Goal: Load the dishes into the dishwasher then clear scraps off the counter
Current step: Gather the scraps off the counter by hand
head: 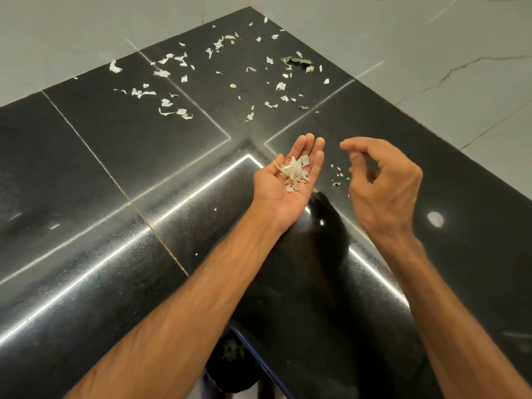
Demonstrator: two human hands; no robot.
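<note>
keep the open left hand flat so its scraps stay put, and use the curled right hand, full or not i cannot tell, to pick more off the surface.

Counter: glossy black, finely speckled, crossed by thin pale seams; scraps, far centre: off-white to cream; leaf, far right: dark green; wall: pale grey-white, dark marble veins at right.

Bright light from above makes long white streaks on the shiny black counter. A dark shadow sits under the left hand. The right hand looks a little blurry.
</note>
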